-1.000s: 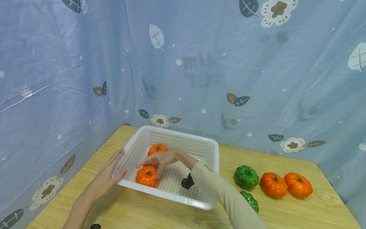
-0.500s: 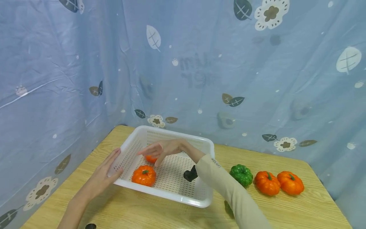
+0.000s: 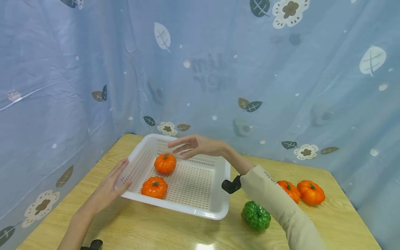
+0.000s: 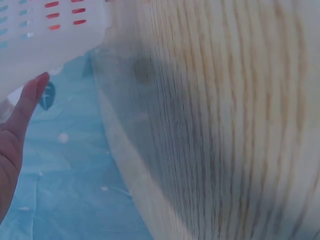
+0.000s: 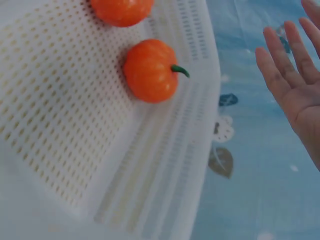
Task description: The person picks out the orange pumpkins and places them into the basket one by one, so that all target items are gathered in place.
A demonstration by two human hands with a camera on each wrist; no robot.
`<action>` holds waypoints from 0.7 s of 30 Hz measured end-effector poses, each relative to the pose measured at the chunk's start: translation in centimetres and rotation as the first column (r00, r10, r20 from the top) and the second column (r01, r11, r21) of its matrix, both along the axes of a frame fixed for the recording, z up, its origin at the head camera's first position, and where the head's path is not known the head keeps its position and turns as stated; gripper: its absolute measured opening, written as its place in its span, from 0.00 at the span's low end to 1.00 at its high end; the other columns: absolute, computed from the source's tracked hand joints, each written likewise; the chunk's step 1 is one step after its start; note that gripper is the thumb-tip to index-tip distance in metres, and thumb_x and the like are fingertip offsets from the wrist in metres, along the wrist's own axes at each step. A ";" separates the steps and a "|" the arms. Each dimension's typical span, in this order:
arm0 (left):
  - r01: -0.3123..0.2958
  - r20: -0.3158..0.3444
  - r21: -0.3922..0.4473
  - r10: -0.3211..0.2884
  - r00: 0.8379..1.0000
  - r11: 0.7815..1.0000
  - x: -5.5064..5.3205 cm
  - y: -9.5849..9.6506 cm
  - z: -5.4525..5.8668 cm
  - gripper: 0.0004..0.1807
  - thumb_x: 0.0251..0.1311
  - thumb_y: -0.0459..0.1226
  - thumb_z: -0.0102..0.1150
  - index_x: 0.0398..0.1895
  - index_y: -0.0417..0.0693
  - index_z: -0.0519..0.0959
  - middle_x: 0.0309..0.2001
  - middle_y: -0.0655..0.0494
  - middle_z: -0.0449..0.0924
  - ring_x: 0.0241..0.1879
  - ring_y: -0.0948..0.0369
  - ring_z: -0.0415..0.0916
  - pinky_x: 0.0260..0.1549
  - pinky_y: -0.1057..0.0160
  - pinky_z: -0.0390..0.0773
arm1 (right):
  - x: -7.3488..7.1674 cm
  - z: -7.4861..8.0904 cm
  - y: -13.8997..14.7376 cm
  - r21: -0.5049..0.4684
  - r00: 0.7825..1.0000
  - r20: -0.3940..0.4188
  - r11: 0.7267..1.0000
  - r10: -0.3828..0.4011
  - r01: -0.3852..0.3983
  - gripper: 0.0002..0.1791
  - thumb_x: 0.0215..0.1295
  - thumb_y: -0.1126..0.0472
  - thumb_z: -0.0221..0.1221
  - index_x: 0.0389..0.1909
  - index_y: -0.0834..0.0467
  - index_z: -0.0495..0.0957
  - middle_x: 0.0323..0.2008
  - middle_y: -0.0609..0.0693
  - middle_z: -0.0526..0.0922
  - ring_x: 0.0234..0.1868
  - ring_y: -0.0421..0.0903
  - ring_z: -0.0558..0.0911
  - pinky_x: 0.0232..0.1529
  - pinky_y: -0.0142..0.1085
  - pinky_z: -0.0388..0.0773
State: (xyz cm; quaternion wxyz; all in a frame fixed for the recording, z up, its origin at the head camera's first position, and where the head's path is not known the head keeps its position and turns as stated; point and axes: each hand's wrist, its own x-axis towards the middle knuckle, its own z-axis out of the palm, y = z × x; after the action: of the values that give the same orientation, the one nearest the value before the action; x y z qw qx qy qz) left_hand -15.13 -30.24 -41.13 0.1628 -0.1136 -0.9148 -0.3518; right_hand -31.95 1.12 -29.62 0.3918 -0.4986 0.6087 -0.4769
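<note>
A white plastic basket (image 3: 215, 216) with slotted walls stands on the wooden table. Two orange pumpkins lie at its left end: a rear pumpkin (image 3: 165, 164) and a front pumpkin (image 3: 154, 188), both with green stems. My left hand (image 3: 109, 184) rests against the basket's left wall, fingers extended, thumb by the front corner. In the left wrist view, a finger (image 4: 31, 97) touches the basket's edge. Over the basket's back part hovers my right hand (image 3: 200, 146), holding nothing, fingers spread. The right wrist view shows its palm (image 5: 306, 102) apart from the rear pumpkin.
Right of the basket sits a green pumpkin (image 3: 256, 216). Beyond the right sleeve (image 3: 278, 201) are two more orange pumpkins, one partly covered by it and another pumpkin (image 3: 310, 192) in full view. A blue patterned curtain (image 3: 187, 69) borders the table behind and at left.
My right hand has risen off the front orange pumpkin and moved back and right, uncovering the rear one. The sleeve now hides one green pumpkin. My left hand stays at the basket.
</note>
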 end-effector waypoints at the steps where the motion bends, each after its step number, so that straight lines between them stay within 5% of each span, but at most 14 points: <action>1: -0.001 0.002 0.001 0.001 1.000 1.000 0.0 0.0 0.0 0.40 0.62 0.38 0.60 0.73 0.39 0.54 0.73 0.37 0.50 0.64 0.31 0.56 0.51 0.28 0.62 | 0.2 0.2 0.8 0.000 1.000 -0.014 1.000 -0.017 0.017 0.29 0.66 0.74 0.54 0.68 0.68 0.61 0.69 0.58 0.63 0.67 0.55 0.67 0.60 0.48 0.71; 12: -0.012 0.014 0.009 0.012 1.000 1.000 -0.2 -0.1 0.2 0.40 0.61 0.38 0.60 0.74 0.41 0.53 0.73 0.39 0.49 0.63 0.31 0.56 0.50 0.28 0.61 | 3.7 0.5 11.0 -0.013 0.963 -0.027 0.963 -0.270 0.269 0.29 0.66 0.68 0.57 0.68 0.64 0.64 0.69 0.57 0.63 0.68 0.60 0.63 0.64 0.45 0.67; 21: 0.001 0.002 0.006 -0.001 1.000 1.000 -0.3 0.1 0.1 0.41 0.61 0.37 0.60 0.74 0.41 0.53 0.74 0.39 0.48 0.64 0.30 0.54 0.50 0.26 0.59 | 6.2 -3.0 18.0 -0.078 0.941 -0.002 0.938 -0.338 0.337 0.28 0.67 0.74 0.52 0.68 0.66 0.61 0.70 0.64 0.59 0.67 0.55 0.66 0.62 0.42 0.68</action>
State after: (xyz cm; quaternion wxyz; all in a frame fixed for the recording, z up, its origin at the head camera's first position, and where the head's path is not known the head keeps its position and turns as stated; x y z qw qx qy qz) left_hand -15.47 -30.11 -41.07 0.1619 -0.1132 -0.9138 -0.3549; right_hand -25.70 19.07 -32.65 0.2800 -0.4053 0.6694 -0.5561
